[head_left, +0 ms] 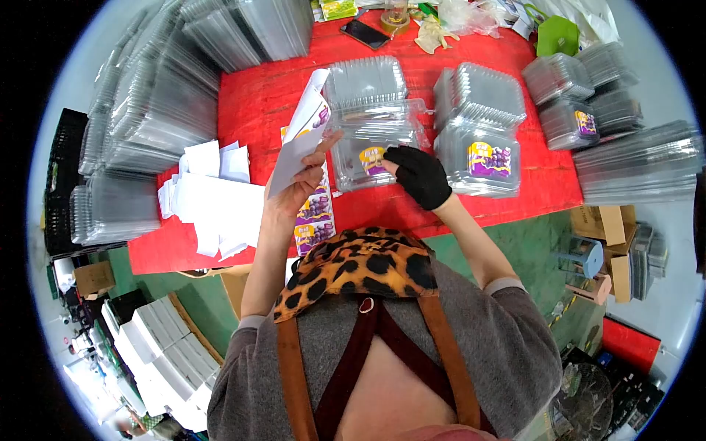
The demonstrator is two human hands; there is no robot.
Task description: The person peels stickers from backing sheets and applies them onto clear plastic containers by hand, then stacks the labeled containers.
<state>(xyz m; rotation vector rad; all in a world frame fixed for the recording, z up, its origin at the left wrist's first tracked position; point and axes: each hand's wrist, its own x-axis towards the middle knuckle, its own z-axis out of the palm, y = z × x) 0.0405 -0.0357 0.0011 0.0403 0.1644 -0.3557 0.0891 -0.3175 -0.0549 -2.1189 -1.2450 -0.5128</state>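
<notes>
My left hand (303, 184) is bare and grips a folded strip of label sheet (293, 156), white backing outward, between thumb and fingers. Its index finger points toward the clear plastic clamshell box (353, 173) in front of me. More printed grape labels (315, 211) hang below that hand. My right hand (421, 176), in a black fingerless glove, has its fingertips at the right edge of a purple and yellow grape label (372, 159) on the box. Fingers and thumb are close together there; the exact contact is partly hidden.
A stack of clear boxes (478, 110) with a labelled one in front stands to the right. Tall stacks of plastic boxes (158, 103) line the left. White backing papers (220, 195) lie on the red table (276, 81). A phone (365, 34) and tape roll (395, 20) lie at the back.
</notes>
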